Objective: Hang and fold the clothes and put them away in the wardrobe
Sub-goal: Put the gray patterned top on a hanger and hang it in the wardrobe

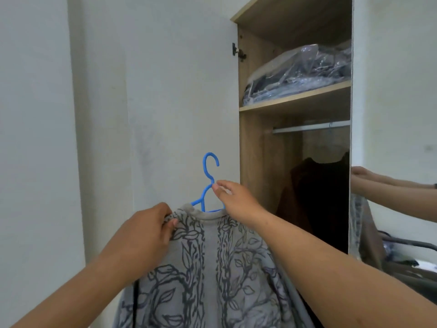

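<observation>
Centrally, the neck of a blue hanger [208, 185] is pinched between the thumb and fingertips of the right hand [234, 201], just below the hook. The left shoulder of a grey patterned sweater [212, 268] is gripped by the left hand [146, 230], whose fingers are curled into the fabric beside the collar. The sweater is carried on the hanger and is held up in front of the open white door [165, 91] of the wardrobe [255, 150], outside the compartment. Inside, to the right, a metal rail [309, 127] is seen under a wooden shelf [293, 98], and a dark brown garment [314, 192] is hung from it. Plastic-wrapped dark clothing [298, 72] is stored on the shelf above. At the far right, a mirrored door [390, 114] is seen, in which an outstretched hand and arm are reflected.
</observation>
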